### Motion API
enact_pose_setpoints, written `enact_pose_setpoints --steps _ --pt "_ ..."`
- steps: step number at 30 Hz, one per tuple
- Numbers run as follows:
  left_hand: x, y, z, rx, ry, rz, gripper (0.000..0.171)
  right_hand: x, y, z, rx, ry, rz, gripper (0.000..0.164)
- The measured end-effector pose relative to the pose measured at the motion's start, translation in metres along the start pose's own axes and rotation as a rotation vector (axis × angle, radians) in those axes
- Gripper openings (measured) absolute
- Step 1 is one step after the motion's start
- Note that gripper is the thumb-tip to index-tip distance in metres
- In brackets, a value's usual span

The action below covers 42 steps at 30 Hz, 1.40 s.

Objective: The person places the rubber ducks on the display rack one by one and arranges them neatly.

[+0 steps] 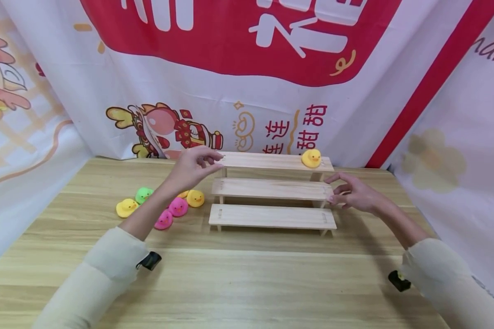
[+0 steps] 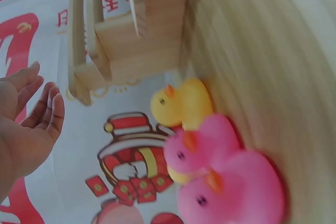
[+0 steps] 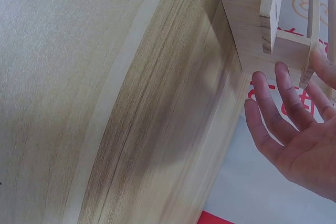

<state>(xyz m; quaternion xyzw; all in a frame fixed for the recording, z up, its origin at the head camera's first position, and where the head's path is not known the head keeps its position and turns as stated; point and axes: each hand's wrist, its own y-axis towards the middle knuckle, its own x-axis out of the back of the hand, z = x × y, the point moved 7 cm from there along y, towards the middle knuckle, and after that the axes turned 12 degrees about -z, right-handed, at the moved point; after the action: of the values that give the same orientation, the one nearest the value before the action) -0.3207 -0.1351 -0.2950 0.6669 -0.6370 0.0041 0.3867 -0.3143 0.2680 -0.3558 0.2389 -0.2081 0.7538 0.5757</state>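
A three-step wooden display stand (image 1: 271, 214) stands on the table. On the right of its top step sits a yellow rubber duck (image 1: 311, 158). My left hand (image 1: 192, 165) is at the left end of the top step, its loosely bent fingers holding nothing; in the left wrist view that hand (image 2: 29, 119) is apart from the wood. At the right end of the middle step is my right hand (image 1: 351, 193), fingers spread and relaxed. The right wrist view shows this hand (image 3: 304, 135) with its thumb overlapping a step's end.
Left of the stand lie several rubber ducks: a yellow duck (image 1: 126, 208), a green duck (image 1: 143, 195), a pink duck (image 1: 178, 207), another pink duck (image 1: 163, 220) and a yellow duck (image 1: 195, 198). A printed cloth (image 1: 214, 87) hangs behind the wooden table (image 1: 247, 283).
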Motion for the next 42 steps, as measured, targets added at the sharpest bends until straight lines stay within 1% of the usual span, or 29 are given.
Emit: enact_pose_setpoints --steps 3,7,10,16,20,27,33,38,42 --pt "0.010 -0.005 0.009 0.005 0.024 -0.011 0.023 0.000 -0.001 0.001 0.011 -0.002 -0.002 0.053" --pt "0.023 -0.010 0.025 0.008 0.078 -0.023 0.022 -0.001 0.000 0.001 0.025 0.003 0.006 0.053" --pt "0.032 -0.014 0.036 0.013 0.118 -0.022 0.021 -0.001 0.000 0.001 0.014 0.005 0.006 0.053" --pt "0.048 -0.025 0.062 0.099 0.162 -0.001 0.022 0.000 0.000 0.001 0.016 -0.005 -0.004 0.054" --pt "0.056 -0.032 0.074 0.119 0.194 0.019 0.021 0.000 0.000 0.000 0.016 -0.001 -0.011 0.054" --pt "0.063 -0.040 0.093 0.122 0.256 0.062 0.023 0.000 0.001 -0.001 0.019 0.008 -0.022 0.054" --pt "0.067 -0.044 0.105 0.139 0.295 0.120 0.024 0.000 0.001 0.000 0.013 0.001 -0.020 0.053" --pt "0.071 -0.044 0.109 0.148 0.308 0.180 0.024 0.001 0.001 0.001 0.019 -0.008 -0.017 0.052" --pt "0.070 -0.044 0.108 0.148 0.307 0.242 0.022 0.001 0.000 0.000 0.009 -0.008 -0.012 0.052"
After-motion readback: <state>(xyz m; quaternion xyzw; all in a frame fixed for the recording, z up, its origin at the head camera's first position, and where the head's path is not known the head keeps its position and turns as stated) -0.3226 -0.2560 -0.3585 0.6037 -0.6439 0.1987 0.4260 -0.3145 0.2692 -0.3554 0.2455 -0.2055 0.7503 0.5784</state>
